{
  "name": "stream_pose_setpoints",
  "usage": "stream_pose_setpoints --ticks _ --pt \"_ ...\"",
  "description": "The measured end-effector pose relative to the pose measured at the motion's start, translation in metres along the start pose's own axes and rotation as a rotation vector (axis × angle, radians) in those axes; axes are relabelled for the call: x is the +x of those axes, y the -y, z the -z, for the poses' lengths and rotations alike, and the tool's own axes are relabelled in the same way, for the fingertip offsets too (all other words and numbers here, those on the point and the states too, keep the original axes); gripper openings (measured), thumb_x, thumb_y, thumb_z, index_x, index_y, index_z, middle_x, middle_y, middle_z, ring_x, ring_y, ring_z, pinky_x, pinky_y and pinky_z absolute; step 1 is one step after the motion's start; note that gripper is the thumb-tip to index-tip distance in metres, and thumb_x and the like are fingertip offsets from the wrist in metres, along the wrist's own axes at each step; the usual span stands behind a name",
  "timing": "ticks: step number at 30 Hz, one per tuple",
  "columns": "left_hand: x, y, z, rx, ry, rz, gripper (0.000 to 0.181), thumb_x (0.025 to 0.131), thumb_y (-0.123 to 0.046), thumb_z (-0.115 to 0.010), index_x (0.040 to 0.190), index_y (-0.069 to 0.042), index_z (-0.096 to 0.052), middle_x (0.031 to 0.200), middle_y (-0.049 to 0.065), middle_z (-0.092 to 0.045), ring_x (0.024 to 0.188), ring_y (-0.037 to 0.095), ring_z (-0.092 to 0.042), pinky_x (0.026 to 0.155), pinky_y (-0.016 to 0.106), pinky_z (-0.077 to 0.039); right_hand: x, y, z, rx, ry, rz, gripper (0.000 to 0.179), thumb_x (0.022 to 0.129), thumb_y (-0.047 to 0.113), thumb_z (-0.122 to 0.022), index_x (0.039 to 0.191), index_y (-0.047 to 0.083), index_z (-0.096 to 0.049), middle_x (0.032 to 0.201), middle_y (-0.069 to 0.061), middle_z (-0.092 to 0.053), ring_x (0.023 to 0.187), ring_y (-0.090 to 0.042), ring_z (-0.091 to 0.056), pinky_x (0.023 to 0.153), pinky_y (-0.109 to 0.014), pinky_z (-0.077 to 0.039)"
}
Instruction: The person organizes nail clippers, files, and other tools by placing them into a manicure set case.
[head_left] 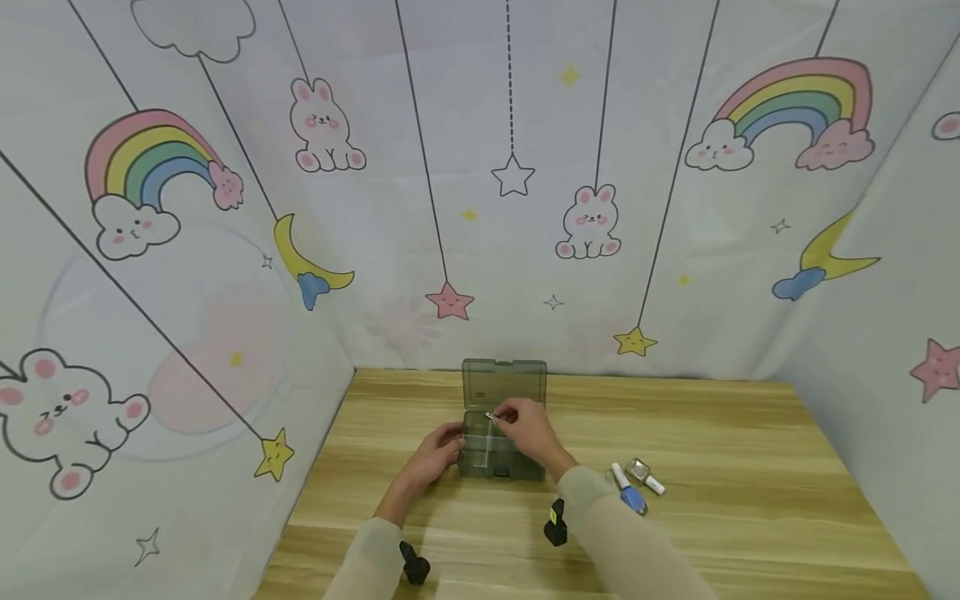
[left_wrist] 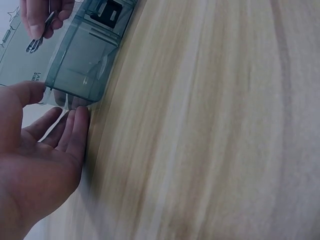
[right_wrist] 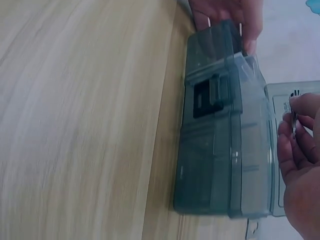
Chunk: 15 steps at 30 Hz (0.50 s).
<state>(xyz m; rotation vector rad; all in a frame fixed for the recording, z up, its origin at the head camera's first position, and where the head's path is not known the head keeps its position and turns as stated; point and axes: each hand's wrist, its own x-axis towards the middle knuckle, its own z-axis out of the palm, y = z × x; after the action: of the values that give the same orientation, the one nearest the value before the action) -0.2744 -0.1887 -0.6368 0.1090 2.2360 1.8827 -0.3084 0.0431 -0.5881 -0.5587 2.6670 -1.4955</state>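
A grey-green see-through storage box (head_left: 517, 467) with inner dividers stands on the table, its lid (head_left: 504, 382) raised at the back. My left hand (head_left: 433, 458) grips the box's left end. In the left wrist view its thumb (left_wrist: 31, 92) is at the upper edge and its fingers lie lower against the end wall. Over the open compartments, my right hand (head_left: 531, 429) pinches a small silver nail clipper (left_wrist: 42, 34) between thumb and fingertips. The clipper (right_wrist: 294, 117) shows in the right wrist view too, in front of the lid.
To the right of the box lie two small bottles with white caps, like nail polish: a blue one (head_left: 633, 500) and a clear one (head_left: 639, 471). A dark latch (right_wrist: 202, 98) sits on the box's front. Printed cloth walls (head_left: 510, 250) enclose the wooden table (head_left: 712, 433).
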Motion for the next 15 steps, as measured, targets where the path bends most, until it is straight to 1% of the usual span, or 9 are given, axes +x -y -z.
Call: stream_pose_setpoints --ticks 8,10,15 --pt "-0.002 -0.004 0.0 -0.008 0.038 0.009 0.049 0.113 -0.013 -0.05 0.157 0.007 -0.04 0.157 0.031 -0.046 0.144 0.044 -0.046 0.112 0.055 -0.047 0.006 0.01 -0.012 -0.015 -0.021 0.029 0.007 0.101 0.01 -0.074 0.103 0.006 -0.078 0.094 -0.001 -0.073 0.085 -0.014 -0.066 0.076 -0.035 -0.058" --pt "-0.002 -0.004 0.001 -0.008 0.038 0.016 0.049 0.113 -0.013 -0.049 0.157 0.007 -0.04 0.157 0.03 -0.045 0.144 0.043 -0.045 0.113 0.056 -0.046 0.008 0.01 -0.014 -0.019 -0.018 0.041 0.007 0.101 0.011 -0.074 0.104 0.006 -0.078 0.095 -0.001 -0.073 0.086 -0.014 -0.066 0.077 -0.035 -0.058" --pt "-0.002 -0.003 0.002 -0.008 0.037 0.016 0.049 0.113 -0.012 -0.049 0.157 0.007 -0.04 0.156 0.031 -0.046 0.144 0.043 -0.045 0.113 0.055 -0.047 0.011 0.01 -0.02 -0.001 -0.008 0.031 0.008 0.101 0.011 -0.074 0.106 0.006 -0.077 0.098 -0.001 -0.072 0.089 -0.015 -0.066 0.08 -0.037 -0.058"
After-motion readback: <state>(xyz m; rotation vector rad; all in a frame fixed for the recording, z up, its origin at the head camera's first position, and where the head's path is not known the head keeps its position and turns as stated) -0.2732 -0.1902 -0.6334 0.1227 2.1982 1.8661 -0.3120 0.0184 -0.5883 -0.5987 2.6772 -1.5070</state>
